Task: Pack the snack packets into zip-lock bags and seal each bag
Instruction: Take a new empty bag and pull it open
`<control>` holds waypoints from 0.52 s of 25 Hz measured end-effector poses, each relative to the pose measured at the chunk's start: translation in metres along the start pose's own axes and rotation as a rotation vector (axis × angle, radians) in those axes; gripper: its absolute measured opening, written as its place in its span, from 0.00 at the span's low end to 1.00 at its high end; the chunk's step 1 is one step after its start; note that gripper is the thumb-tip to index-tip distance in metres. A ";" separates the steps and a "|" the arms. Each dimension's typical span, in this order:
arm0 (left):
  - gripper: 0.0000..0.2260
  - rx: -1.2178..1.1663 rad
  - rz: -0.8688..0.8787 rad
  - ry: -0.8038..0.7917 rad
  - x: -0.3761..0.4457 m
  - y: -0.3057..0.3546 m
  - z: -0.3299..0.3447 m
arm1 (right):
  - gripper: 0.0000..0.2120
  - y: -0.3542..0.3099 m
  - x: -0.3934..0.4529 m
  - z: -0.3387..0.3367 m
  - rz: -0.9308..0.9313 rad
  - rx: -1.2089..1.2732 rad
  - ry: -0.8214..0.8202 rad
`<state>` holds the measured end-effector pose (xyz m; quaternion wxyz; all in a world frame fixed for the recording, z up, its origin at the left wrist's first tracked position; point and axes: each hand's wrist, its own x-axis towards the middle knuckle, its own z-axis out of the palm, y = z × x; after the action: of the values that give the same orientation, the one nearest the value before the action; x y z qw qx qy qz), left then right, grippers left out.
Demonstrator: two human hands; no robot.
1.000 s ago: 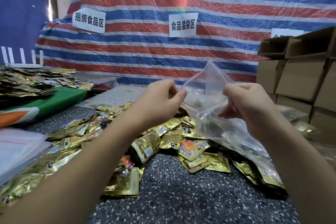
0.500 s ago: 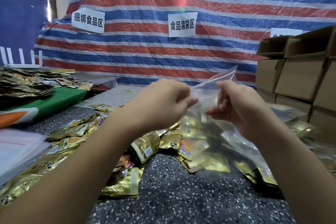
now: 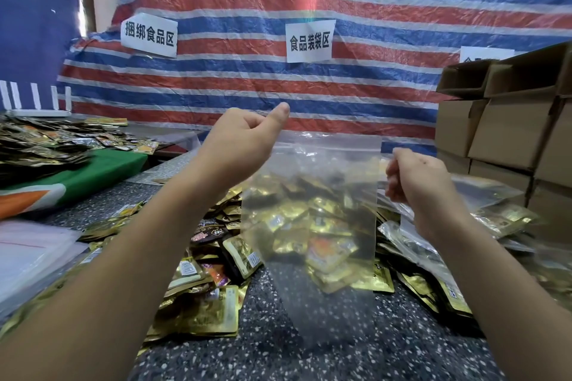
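A clear, empty zip-lock bag hangs spread flat between my hands above the table. My left hand holds its top left corner with curled fingers, thumb sticking up. At the bag's top right edge, my right hand pinches the plastic. Below and behind the bag lies a heap of gold snack packets on the dark speckled table; some show through the plastic.
Filled clear bags lie at the right, in front of stacked cardboard boxes. A stack of flat empty bags sits at the left edge. More packets cover a green cloth at far left. A striped tarp hangs behind.
My hands have moved apart and upward. The bag, bunched between them before, now hangs stretched flat.
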<state>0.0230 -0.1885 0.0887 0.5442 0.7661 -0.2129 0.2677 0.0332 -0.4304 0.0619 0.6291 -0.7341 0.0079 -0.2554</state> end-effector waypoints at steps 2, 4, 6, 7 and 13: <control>0.27 -0.001 -0.027 -0.046 0.003 -0.004 -0.003 | 0.13 0.011 0.005 0.006 0.079 -0.036 -0.060; 0.28 0.056 -0.015 -0.073 0.003 -0.007 -0.003 | 0.11 0.028 0.007 0.018 0.137 -0.132 -0.187; 0.29 0.098 -0.003 -0.090 0.002 -0.009 -0.002 | 0.09 0.046 0.009 0.034 0.173 -0.268 -0.354; 0.29 0.106 -0.002 -0.095 0.002 -0.009 -0.001 | 0.09 0.054 0.011 0.042 0.182 -0.367 -0.420; 0.28 0.140 0.010 -0.086 0.002 -0.008 -0.005 | 0.06 0.064 0.016 0.084 -0.108 -0.752 -0.603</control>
<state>0.0288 -0.1809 0.0858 0.4784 0.8118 -0.2210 0.2514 0.0992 -0.3720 0.0013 0.2805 -0.9512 -0.1209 -0.0430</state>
